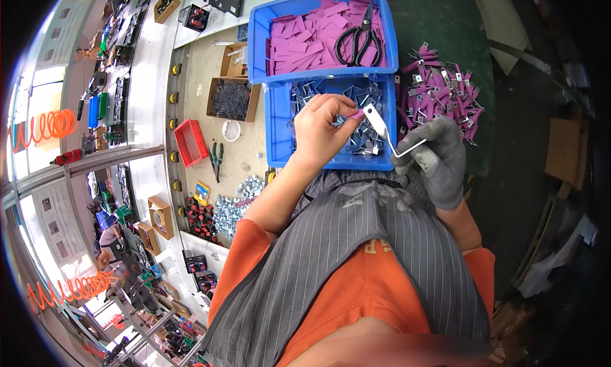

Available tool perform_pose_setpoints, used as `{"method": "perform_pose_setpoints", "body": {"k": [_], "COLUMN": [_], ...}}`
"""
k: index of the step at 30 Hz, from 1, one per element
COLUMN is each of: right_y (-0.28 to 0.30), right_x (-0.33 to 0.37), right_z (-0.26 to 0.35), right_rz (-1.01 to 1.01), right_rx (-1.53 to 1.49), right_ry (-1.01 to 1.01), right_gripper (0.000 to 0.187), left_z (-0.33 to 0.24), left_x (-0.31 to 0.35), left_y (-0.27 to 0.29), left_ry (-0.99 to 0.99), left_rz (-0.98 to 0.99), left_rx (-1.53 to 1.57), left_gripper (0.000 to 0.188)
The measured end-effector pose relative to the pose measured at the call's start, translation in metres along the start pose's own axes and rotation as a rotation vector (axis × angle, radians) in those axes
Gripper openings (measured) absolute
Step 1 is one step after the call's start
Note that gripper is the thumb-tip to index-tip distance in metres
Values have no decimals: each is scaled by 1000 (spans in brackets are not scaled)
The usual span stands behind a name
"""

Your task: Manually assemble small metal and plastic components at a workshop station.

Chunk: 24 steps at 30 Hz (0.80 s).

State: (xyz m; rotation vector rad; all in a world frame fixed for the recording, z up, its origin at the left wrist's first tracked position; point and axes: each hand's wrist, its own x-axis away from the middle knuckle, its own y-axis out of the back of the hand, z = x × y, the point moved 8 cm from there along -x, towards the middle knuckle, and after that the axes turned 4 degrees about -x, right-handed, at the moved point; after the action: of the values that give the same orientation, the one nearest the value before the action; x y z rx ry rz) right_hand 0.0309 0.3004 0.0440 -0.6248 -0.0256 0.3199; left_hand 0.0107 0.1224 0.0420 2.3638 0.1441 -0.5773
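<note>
A bent metal bracket point(377, 121) with a hole in its flat end is gripped in my gray-gloved right hand point(442, 163). My bare left hand point(321, 128) pinches a small pink sleeve point(358, 114) against that flat end; whether the metal has entered it I cannot tell. Both hands work over a blue bin point(276, 128) of loose metal brackets. Just beyond stands a second blue bin point(256, 52) filled with flat pink sleeves point(302, 42), and black-handled scissors point(359, 46) lie on them. A heap of pink-sleeved brackets point(445, 96) is at the right.
On the left are a red tray point(191, 142), pliers point(216, 160), a white ring point(231, 131) and a cardboard box of dark coiled parts point(230, 98). Small metal parts point(232, 214) lie piled nearer me. Orange coiled hoses point(48, 128) hang farther left; a distant person point(111, 235) is there.
</note>
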Motion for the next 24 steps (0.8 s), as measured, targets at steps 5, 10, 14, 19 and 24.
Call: {"method": "perform_pose_setpoints", "body": {"k": [5,10,14,19,24], "right_y": [6,3,1,3,0], "right_x": [1,4,5,10,13], "right_z": [-1,1,-2,-8,-4], "right_rz": [-106,-85,-92,-102,-115], "right_rx": [-95,-185,-170,-146,-149], "right_ry": [-48,-10,-52,-56,-36], "right_gripper": [23,21,20,20,20], "left_z": [1,3,0,-8,-8], "left_x": [1,4,4,4,7], "left_y": [-4,-7,-4,0,0], "left_ry": [60,114,84,-23,-47], "left_rz": [10,35,12,-35,-43], "left_rx": [84,69,50,4,-39], "left_gripper": [15,18,18,17,18]}}
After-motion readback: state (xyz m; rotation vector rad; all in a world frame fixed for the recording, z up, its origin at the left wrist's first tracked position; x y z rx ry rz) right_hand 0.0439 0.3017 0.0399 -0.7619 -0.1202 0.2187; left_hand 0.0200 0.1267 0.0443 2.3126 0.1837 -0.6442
